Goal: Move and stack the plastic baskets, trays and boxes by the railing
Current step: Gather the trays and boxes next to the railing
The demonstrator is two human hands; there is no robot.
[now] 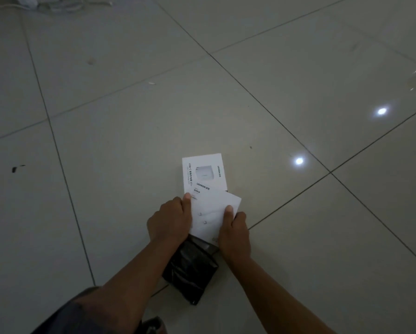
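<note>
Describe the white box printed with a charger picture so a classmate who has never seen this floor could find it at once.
Start at the tiled floor, then find the person's two hands low in the middle. Just beyond them lies the white box with the charger picture, flat on the tile. Unlike the tilted white box both hands hold, and the black packet beneath, nobody touches it.

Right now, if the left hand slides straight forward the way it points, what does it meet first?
Probably the far white box: the left hand grips the near white box, which overlaps it. Depth is unclear.
</note>
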